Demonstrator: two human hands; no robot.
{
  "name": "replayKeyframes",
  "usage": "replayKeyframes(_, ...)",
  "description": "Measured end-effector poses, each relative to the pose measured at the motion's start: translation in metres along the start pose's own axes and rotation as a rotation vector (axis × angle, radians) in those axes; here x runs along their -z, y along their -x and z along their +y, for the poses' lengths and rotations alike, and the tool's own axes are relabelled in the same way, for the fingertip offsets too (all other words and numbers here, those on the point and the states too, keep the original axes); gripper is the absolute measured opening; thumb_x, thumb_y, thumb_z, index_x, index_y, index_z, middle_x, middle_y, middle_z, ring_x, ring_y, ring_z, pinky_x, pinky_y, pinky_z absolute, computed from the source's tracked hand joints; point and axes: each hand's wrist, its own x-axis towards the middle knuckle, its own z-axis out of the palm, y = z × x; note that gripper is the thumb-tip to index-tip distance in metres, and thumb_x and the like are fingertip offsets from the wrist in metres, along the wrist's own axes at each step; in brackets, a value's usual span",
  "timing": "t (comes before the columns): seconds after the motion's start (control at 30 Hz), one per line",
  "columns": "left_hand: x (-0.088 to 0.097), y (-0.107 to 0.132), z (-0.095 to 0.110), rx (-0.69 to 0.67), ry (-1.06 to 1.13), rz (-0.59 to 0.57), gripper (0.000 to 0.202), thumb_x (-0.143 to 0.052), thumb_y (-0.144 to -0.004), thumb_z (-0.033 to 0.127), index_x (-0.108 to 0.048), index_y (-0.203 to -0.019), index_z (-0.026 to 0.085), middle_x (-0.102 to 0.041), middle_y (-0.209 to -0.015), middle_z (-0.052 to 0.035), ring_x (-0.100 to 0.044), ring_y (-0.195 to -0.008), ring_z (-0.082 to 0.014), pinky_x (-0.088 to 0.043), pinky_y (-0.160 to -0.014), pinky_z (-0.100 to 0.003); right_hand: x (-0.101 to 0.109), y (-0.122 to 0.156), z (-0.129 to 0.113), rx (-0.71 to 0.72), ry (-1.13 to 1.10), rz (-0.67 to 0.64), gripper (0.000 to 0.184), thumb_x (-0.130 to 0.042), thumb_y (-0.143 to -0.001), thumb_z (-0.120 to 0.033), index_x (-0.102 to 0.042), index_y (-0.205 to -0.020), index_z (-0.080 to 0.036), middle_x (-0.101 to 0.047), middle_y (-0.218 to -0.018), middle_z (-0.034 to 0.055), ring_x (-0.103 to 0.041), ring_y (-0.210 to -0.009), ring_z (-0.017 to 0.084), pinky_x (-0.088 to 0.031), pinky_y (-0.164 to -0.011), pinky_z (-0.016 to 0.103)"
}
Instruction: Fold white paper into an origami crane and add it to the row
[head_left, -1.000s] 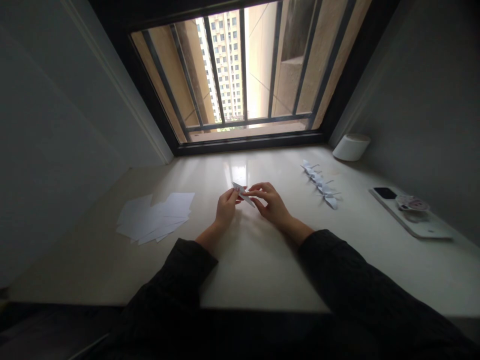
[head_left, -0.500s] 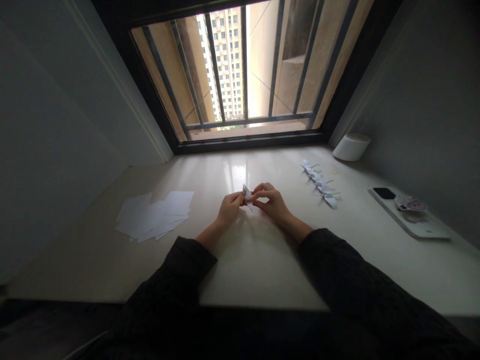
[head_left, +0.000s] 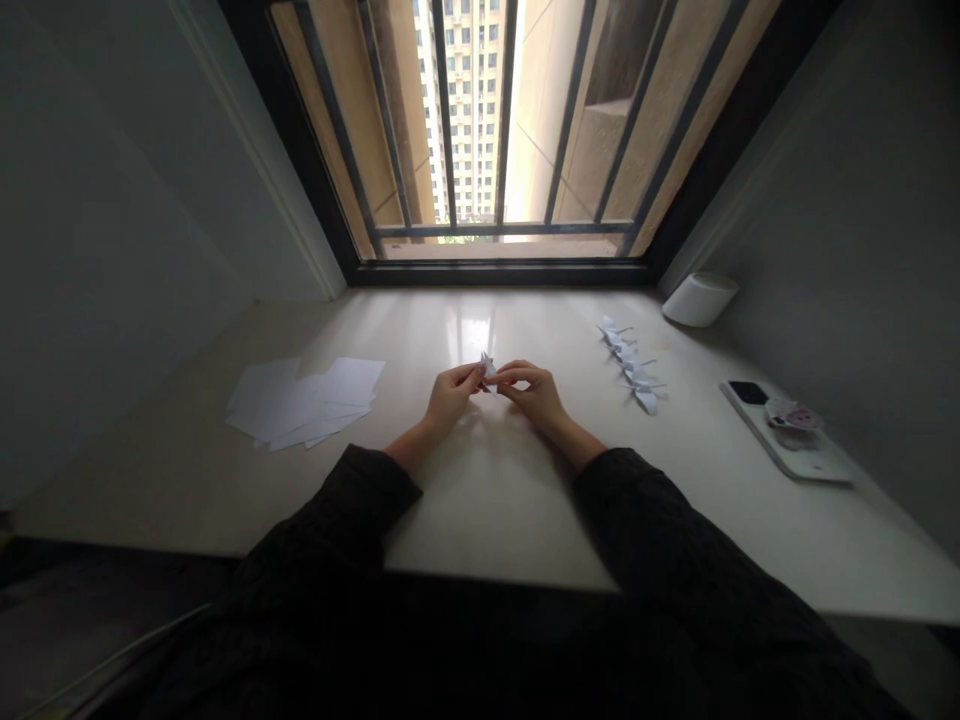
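Between my two hands, above the middle of the pale sill, is a small piece of folded white paper. My left hand pinches it from the left, thumb and fingers closed. From the other side my right hand grips its right edge between thumb and forefinger. The fingers cover part of the folds. To the right stands a row of several folded paper cranes, wings spread. A loose pile of white paper sheets lies on the left.
The sill ends at a front edge close to my body. On the right lie a phone with a round grip on its back and a white cylindrical object by the wall. A barred window closes off the back.
The view has tilted and shifted slightly, so everything sits a little differently in frame. Both hands keep hold of the folded paper, with only small finger movement.
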Motion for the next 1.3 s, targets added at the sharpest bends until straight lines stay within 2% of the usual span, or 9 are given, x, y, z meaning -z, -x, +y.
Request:
replayKeyframes(0.23, 0.002, 0.0, 0.004, 0.012, -0.001, 0.046, 0.042, -0.062, -0.075, 0.052, -0.073, -0.094, 0.016, -0.07, -0.082, -0.0065, -0.06, -0.074, -0.0161, -0.045, -0.069, -0.029, -0.003, -0.002, -0.002, -0.07, -0.082, -0.049, 0.018, -0.069, -0.075, -0.039, -0.075, -0.089, -0.029, -0.068, -0.088, 0.0037, -0.06, -0.078, 0.016, -0.046, -0.065, 0.029)
replayKeyframes(0.43, -0.001, 0.001, 0.007, -0.019, -0.011, 0.034, 0.036, -0.062, -0.076, 0.048, -0.073, -0.092, 0.017, -0.07, -0.08, -0.0049, -0.06, -0.074, -0.0155, -0.045, -0.07, -0.028, -0.005, 0.0, -0.007, -0.176, -0.105, 0.098, 0.026, -0.073, -0.068, -0.046, -0.075, -0.083, -0.025, -0.07, -0.087, 0.0038, -0.062, -0.077, 0.017, -0.048, -0.065, 0.029)
replayKeyframes(0.6, -0.002, 0.002, 0.006, -0.038, -0.002, 0.043, 0.036, -0.063, -0.076, 0.045, -0.073, -0.094, 0.016, -0.07, -0.081, -0.0056, -0.06, -0.073, -0.0153, -0.045, -0.07, -0.029, -0.007, 0.002, -0.008, -0.307, -0.208, 0.201, 0.031, -0.077, -0.062, -0.044, -0.075, -0.083, -0.021, -0.073, -0.083, 0.0059, -0.066, -0.076, 0.02, -0.051, -0.071, 0.035)
replayKeyframes(0.7, -0.002, 0.003, 0.007, -0.053, -0.006, 0.044, 0.036, -0.063, -0.076, 0.044, -0.072, -0.096, 0.016, -0.071, -0.082, -0.006, -0.06, -0.073, -0.0156, -0.045, -0.071, -0.029, -0.009, 0.001, -0.006, -0.337, -0.302, 0.23, 0.029, -0.079, -0.06, -0.041, -0.075, -0.081, -0.021, -0.074, -0.082, 0.0061, -0.067, -0.077, 0.021, -0.052, -0.075, 0.037)
replayKeyframes(0.83, -0.003, 0.004, 0.009, -0.077, -0.02, 0.037, 0.035, -0.064, -0.076, 0.044, -0.072, -0.094, 0.016, -0.07, -0.084, -0.0066, -0.06, -0.074, -0.0158, -0.046, -0.072, -0.03, -0.012, 0.001, -0.005, -0.348, -0.378, 0.24, 0.026, -0.081, -0.058, -0.036, -0.075, -0.078, -0.021, -0.074, -0.08, 0.0051, -0.068, -0.077, 0.02, -0.052, -0.08, 0.037)
replayKeyframes(1.0, -0.002, 0.004, 0.01, -0.112, -0.029, 0.035, 0.037, -0.061, -0.078, 0.046, -0.072, -0.093, 0.015, -0.069, -0.08, -0.0067, -0.06, -0.072, -0.0152, -0.046, -0.071, -0.029, -0.013, 0.001, -0.007, -0.367, -0.379, 0.242, 0.029, -0.081, -0.056, -0.039, -0.074, -0.077, -0.02, -0.074, -0.081, 0.005, -0.069, -0.078, 0.022, -0.054, -0.081, 0.04)
replayKeyframes(1.3, -0.001, -0.001, 0.001, -0.142, -0.007, 0.041, 0.034, -0.066, -0.073, 0.045, -0.072, -0.089, 0.015, -0.07, -0.085, -0.0076, -0.061, -0.077, -0.0161, -0.048, -0.076, -0.03, -0.013, 0.002, -0.012, -0.385, -0.366, 0.223, 0.029, -0.08, -0.057, -0.041, -0.074, -0.076, -0.021, -0.075, -0.081, 0.0052, -0.069, -0.079, 0.022, -0.053, -0.084, 0.041)
